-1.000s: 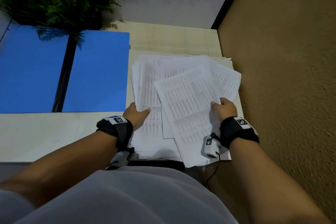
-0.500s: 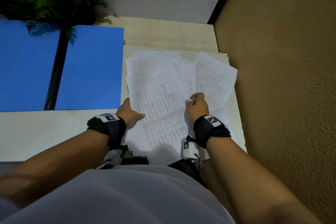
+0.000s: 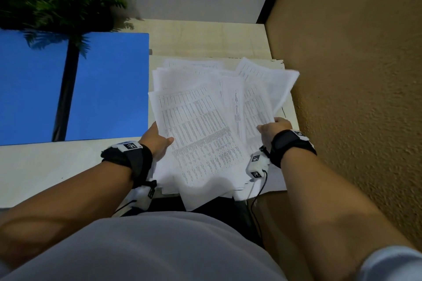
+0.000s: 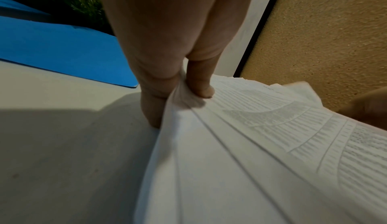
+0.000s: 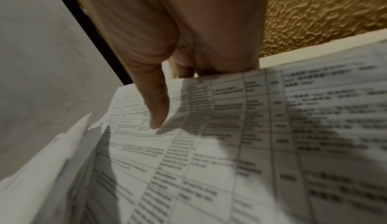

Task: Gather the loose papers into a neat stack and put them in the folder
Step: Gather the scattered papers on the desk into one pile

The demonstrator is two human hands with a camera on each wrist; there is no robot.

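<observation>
Right hand (image 3: 275,129) had swung back out from mid-pile to the right edge of the papers (image 3: 201,134) and gripped a sheet there, thumb on top. Left hand (image 3: 157,141) stayed clamped on the left edge, thumb over, fingers under. Pile sat lower center of frame, fanned and overhanging the near table (image 3: 57,166) edge, not squared yet. Blue folder (image 3: 109,89) lay open at left, just beside the pile. Looked like gathering was ongoing; filing couldn't start until the edges were aligned.
</observation>
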